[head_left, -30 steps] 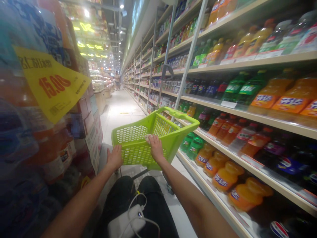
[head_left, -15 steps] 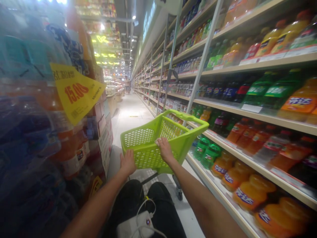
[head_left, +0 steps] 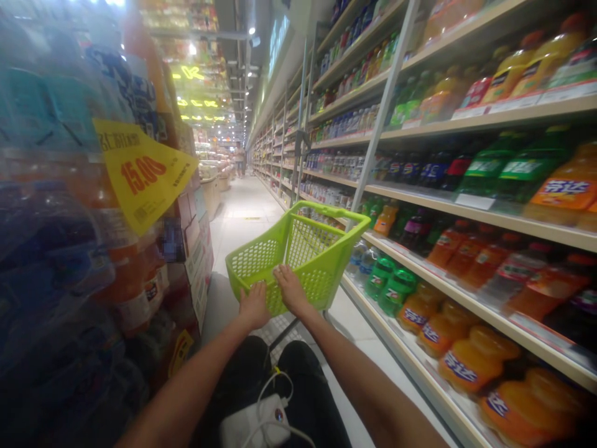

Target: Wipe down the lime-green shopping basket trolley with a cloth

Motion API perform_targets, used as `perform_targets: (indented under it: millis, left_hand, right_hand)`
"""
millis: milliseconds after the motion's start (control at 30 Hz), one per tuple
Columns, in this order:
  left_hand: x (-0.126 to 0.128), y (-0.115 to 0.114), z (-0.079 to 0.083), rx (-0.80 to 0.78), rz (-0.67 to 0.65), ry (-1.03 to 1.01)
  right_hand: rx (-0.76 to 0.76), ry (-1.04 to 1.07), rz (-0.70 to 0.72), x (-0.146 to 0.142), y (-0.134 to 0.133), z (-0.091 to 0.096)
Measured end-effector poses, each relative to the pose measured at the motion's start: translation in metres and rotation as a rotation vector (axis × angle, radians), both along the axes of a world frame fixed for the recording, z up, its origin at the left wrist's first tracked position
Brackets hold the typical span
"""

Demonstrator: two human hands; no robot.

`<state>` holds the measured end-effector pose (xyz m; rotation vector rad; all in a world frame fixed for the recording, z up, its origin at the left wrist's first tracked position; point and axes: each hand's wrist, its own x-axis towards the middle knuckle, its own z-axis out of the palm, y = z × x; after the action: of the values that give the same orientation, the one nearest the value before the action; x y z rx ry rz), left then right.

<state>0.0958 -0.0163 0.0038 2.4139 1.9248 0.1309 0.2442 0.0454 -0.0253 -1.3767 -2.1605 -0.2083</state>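
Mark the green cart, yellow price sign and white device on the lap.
Green cart (head_left: pixel 319 280): head view, near side wall.
Yellow price sign (head_left: pixel 145 177): head view, middle of its printed face.
White device (head_left: pixel 246 424): head view, upper face.

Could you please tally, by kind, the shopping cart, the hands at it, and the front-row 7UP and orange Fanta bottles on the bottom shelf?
Green shopping cart: 1
Left hand and right hand: 2
Green 7UP bottles: 2
Orange Fanta bottles: 4
Total: 9
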Motion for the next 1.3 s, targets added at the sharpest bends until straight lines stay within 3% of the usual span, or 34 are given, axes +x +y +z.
perform_targets:
  millis: [167, 433, 633, 800, 1100, 1300]
  left_hand:
    - [-0.012, 0.003, -0.008, 0.022, 0.014, 0.052]
    - [0.005, -0.002, -0.015, 0.041, -0.098, 0.093]
    - [-0.011, 0.007, -0.011, 0.060, -0.022, 0.104]
    - [-0.012, 0.009, -0.014, 0.081, -0.052, 0.126]
    - [0.004, 0.009, -0.015, 0.061, -0.123, 0.132]
    - [-0.017, 0.019, -0.015, 0.042, 0.080, 0.076]
  right_hand:
    - [-0.053, 0.050, -0.138, 0.016, 0.000, 0.006]
    - [-0.053, 0.020, -0.033, 0.001, -0.014, 0.003]
    - [-0.037, 0.066, -0.028, 0.025, -0.013, 0.005]
    - [-0.064, 0.090, -0.096, 0.040, -0.016, 0.005]
    - [-0.074, 0.013, -0.081, 0.013, -0.052, 0.001]
    - [-0.101, 0.025, -0.123, 0.024, -0.058, -0.004]
